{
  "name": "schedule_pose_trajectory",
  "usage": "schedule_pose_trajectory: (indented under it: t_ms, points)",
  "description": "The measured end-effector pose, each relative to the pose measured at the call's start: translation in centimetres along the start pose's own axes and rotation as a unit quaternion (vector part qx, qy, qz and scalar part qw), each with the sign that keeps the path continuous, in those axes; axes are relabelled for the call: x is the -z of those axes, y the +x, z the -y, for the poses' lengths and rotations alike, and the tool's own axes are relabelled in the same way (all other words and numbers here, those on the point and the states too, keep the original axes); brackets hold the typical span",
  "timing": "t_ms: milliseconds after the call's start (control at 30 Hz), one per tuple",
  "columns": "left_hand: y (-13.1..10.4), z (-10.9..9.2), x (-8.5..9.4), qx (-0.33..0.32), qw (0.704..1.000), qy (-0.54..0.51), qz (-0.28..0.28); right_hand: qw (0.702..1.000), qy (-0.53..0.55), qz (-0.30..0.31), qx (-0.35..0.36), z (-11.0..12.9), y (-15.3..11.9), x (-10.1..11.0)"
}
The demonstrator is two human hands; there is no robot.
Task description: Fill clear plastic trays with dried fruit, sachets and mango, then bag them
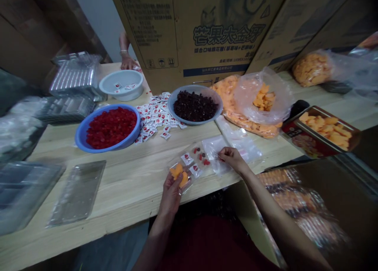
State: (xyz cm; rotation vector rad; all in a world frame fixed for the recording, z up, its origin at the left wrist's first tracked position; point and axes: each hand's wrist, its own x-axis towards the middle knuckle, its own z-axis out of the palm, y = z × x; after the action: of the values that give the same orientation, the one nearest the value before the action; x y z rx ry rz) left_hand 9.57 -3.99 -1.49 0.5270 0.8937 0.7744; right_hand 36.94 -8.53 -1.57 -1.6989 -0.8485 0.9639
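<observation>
My left hand (173,190) grips the near end of a clear plastic tray (191,160), thumb on top. Orange pieces (178,172) lie at that end, two white sachets with red print (195,169) in the middle, and a few red and dark bits (202,154) at the far end. My right hand (232,157) is closed in a pinch on a clear plastic bag (215,151) at the tray's far end. Whether the tray's end sits inside the bag I cannot tell. More flat clear bags (243,143) lie just beyond my right hand.
A blue basin of red pieces (110,127), a bowl of dark pieces (195,106) and loose sachets (156,113) stand behind. Orange-filled bags (236,96) and a tin (325,131) are right, stacked trays (75,76) left. Another person's hand (129,62) is behind a pale basin (122,86).
</observation>
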Motion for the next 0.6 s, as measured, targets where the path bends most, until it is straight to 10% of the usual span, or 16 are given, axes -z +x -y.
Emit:
schedule_pose_trajectory:
  t_ms: [367,600]
  points:
    - [-3.3,2.4,-1.8,-0.113,0.981,0.155,-0.038,0.962,-0.219,-0.123,0.107,0.9,-2.8,-3.8]
    - [-2.6,1.7,-2.6,-0.05,0.984,0.168,-0.028,0.94,-0.264,-0.116,0.179,1.5,-3.8,-4.6]
